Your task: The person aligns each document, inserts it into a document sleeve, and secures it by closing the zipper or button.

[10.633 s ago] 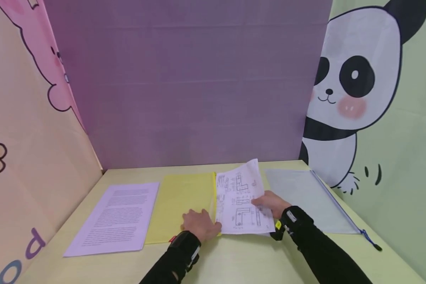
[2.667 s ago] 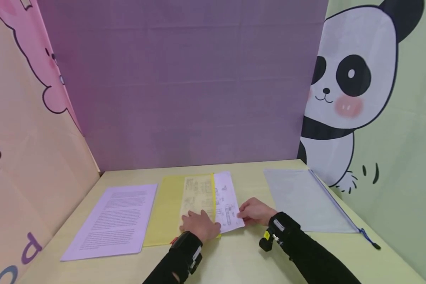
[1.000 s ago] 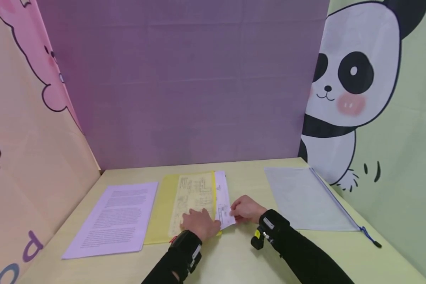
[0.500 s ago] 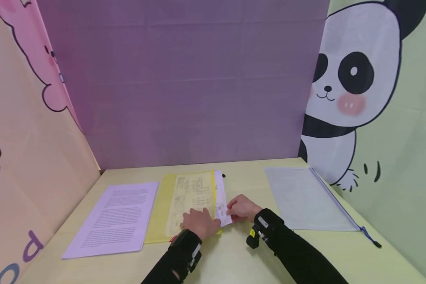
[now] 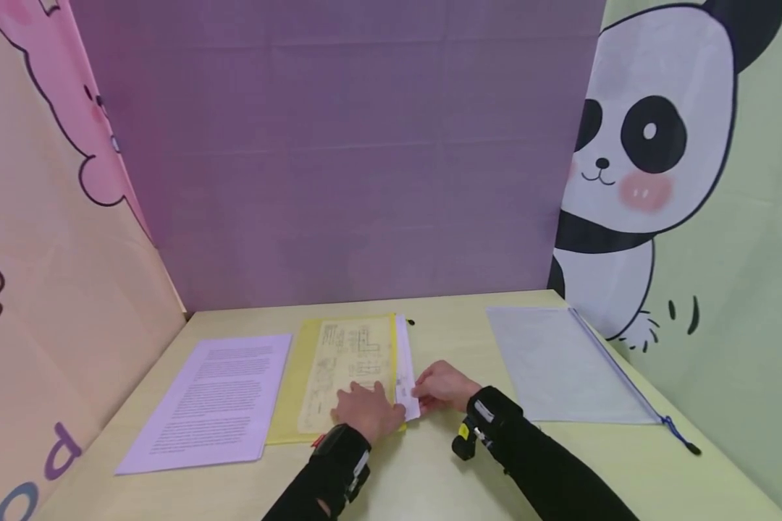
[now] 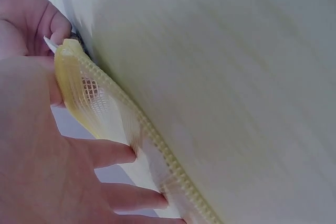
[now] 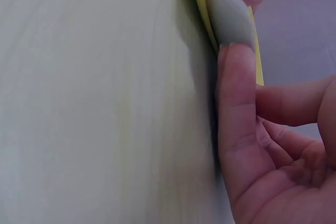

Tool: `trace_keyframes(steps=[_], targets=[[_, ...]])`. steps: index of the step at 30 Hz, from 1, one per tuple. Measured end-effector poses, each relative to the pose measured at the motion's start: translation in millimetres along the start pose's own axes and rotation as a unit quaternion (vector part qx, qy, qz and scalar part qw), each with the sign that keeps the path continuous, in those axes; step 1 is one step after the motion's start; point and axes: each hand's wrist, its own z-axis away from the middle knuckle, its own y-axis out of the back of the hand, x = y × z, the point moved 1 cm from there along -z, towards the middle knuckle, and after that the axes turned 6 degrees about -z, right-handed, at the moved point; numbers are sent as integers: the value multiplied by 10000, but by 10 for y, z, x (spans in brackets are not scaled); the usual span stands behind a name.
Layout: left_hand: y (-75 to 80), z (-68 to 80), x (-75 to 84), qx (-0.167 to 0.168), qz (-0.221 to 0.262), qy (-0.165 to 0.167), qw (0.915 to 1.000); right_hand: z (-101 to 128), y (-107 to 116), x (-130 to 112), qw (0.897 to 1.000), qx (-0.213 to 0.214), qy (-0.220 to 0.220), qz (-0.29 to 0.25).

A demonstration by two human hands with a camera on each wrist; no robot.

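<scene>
A translucent yellow zip document folder (image 5: 296, 383) lies in the middle of the table. Sheets of paper with printed line drawings (image 5: 406, 369) sit mostly inside it, a narrow strip sticking out past its right edge. My left hand (image 5: 367, 412) rests on the folder's lower right part, fingers spread; in the left wrist view the fingertips touch the folder near its zipper teeth (image 6: 165, 153). With thumb and fingers, my right hand (image 5: 444, 385) pinches the protruding paper edge near its lower corner. In the right wrist view the paper (image 7: 229, 17) bows between yellow folder layers.
Left of the folder lies a stack of printed text pages (image 5: 218, 398). A clear zip folder (image 5: 567, 365) with a blue zipper and pull cord (image 5: 680, 436) lies on the right. A small black zipper pull (image 5: 411, 323) shows behind the yellow folder. Purple wall (image 5: 365, 181) stands behind.
The paper sheets have slid leftward into the yellow folder, and the strip outside has narrowed. My right hand has moved left with them. My left hand has stayed in place on the folder.
</scene>
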Motion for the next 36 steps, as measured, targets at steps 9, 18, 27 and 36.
trace_keyframes(steps=[9,18,27,36], targets=[[27,18,-8,22,10,-43,10000,47,10,-11,9998,-54,-66,-201],[6,21,-5,0,30,-77,10000,2,-40,0,9999,20,61,-105],[29,1,-22,62,108,-253,9996,-19,-127,-62,9996,-17,159,219],[38,-22,-60,-202,32,-348,9992,-13,-255,-128,9971,-22,380,659]])
